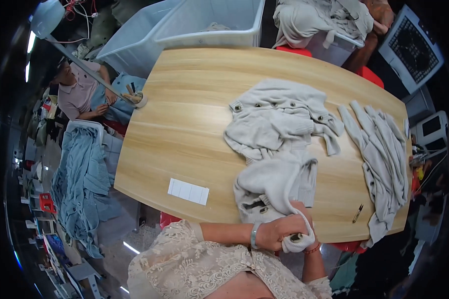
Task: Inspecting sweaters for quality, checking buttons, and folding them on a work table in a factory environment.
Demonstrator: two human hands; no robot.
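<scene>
A light grey knitted cardigan (264,182) with dark buttons lies bunched at the table's near edge, part of it lifted toward me. My left hand (273,234), below a pale bangle, is closed on a gathered edge of it near a button. Behind the raised fabric, my right hand (302,209) also grips the cardigan; its fingers are partly hidden. Just beyond, touching or overlapping the held piece, a second grey cardigan (279,112) lies crumpled with its buttons showing.
More grey cardigans (384,154) are heaped along the right of the wooden table (184,124). Thread snips (357,213) lie near them, a white paper strip (188,191) at front left. Pale bins (209,37) stand behind; blue knitwear (82,179) fills a left bin. A person (80,89) sits left.
</scene>
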